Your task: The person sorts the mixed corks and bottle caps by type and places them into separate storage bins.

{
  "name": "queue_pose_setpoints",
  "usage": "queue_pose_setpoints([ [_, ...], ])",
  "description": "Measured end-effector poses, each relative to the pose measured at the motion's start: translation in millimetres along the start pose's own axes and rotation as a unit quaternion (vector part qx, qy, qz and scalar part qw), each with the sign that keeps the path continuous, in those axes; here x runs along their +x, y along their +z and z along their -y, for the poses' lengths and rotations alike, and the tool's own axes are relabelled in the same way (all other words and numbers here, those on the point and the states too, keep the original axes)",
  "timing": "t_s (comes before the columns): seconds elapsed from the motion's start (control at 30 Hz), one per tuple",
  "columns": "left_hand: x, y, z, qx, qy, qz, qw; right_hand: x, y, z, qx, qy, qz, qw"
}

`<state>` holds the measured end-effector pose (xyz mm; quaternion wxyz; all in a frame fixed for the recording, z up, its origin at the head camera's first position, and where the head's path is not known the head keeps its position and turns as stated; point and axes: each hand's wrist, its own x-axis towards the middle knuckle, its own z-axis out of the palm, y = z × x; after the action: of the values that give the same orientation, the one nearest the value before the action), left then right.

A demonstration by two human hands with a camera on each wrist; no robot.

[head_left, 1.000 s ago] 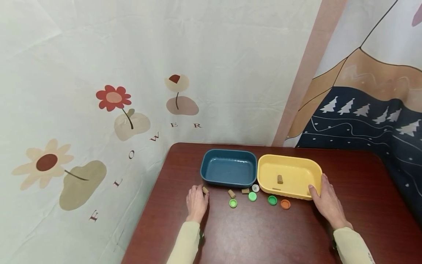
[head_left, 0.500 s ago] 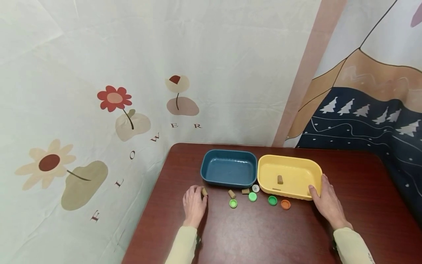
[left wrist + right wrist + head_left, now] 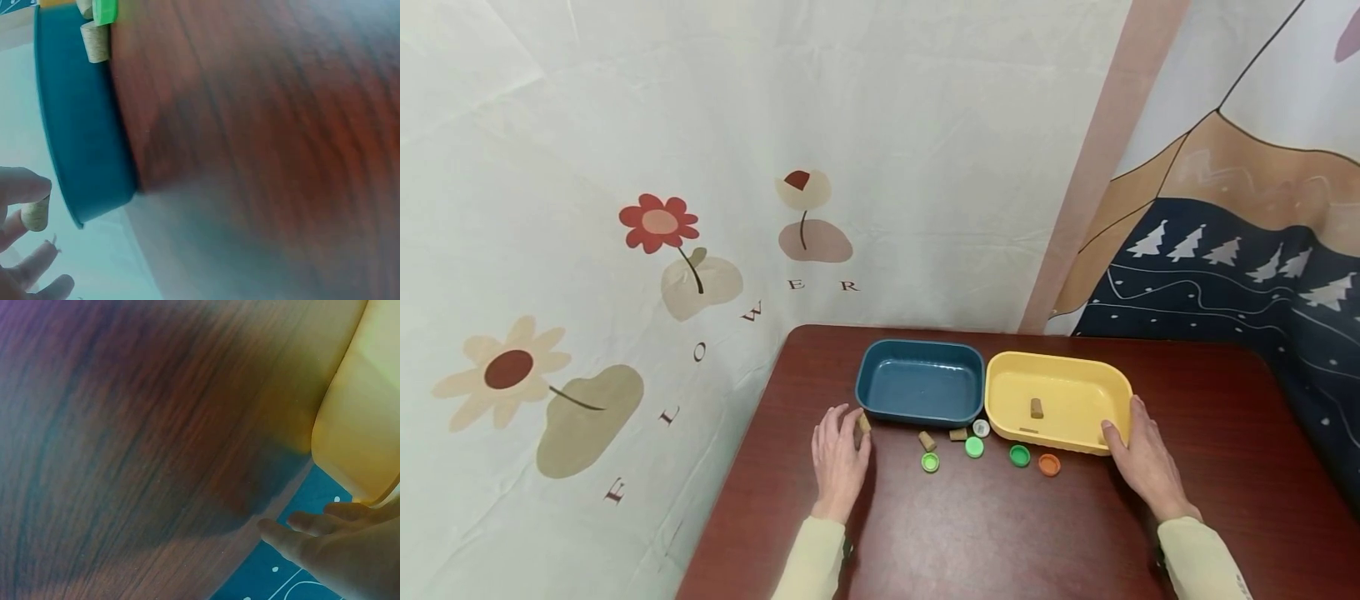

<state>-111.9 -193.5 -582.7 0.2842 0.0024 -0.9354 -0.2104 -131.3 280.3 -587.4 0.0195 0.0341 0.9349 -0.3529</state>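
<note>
My left hand (image 3: 838, 467) is left of the blue tray (image 3: 920, 420), pinching a cork (image 3: 35, 214) between thumb and finger near the tray's front left corner. The other fingers are spread apart. My right hand (image 3: 1150, 467) holds the right end of the yellow tray (image 3: 1060, 442), thumb over its rim and fingers along the outside. In the right wrist view, those fingers (image 3: 306, 534) reach past the tray's end; the thumb is hidden there. A cork (image 3: 1037, 408) lies in the yellow tray.
In front of the trays lie two corks (image 3: 927, 441) and several bottle caps: light green (image 3: 930, 462), mint green (image 3: 974, 447), white (image 3: 981, 428), dark green (image 3: 1019, 455) and orange (image 3: 1049, 464). A printed cloth (image 3: 925, 208) hangs behind the brown table (image 3: 985, 533).
My left hand has shifted slightly left and then forward, with the cork between its fingers. The right hand and both trays have stayed put.
</note>
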Motion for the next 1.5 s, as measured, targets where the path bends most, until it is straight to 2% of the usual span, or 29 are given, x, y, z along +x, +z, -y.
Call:
queue_pose_setpoints([
  [0.3,11.0,-4.7,-21.1,-0.022,0.054,-0.042,0.9974,-0.5,-2.5,-2.7,0.004,0.003,0.000,1.0000],
  [0.43,15.8,-3.6,-35.1,-0.038,0.076,-0.048,0.9952,-0.9,-2.6,-3.5,0.004,0.005,0.000,1.0000],
  [0.63,24.6,-1.4,-61.2,-0.059,0.093,-0.029,0.9935,-1.7,-2.1,-3.9,0.008,0.011,0.005,0.9999],
  [0.83,32.5,7.3,-90.6,-0.067,0.116,0.007,0.9910,-0.1,-1.3,-2.7,0.001,0.010,0.005,0.9999],
  [1.13,37.7,29.4,-128.7,-0.072,0.188,0.039,0.9787,5.2,1.6,-0.3,-0.052,-0.023,-0.022,0.9981],
  [1.33,40.5,42.2,-150.9,-0.059,0.216,0.072,0.9720,4.3,0.7,1.3,-0.054,-0.019,-0.023,0.9981],
  [1.5,41.1,54.1,-165.6,-0.029,0.234,0.094,0.9673,3.6,-0.3,2.0,-0.055,-0.013,-0.023,0.9981],
])
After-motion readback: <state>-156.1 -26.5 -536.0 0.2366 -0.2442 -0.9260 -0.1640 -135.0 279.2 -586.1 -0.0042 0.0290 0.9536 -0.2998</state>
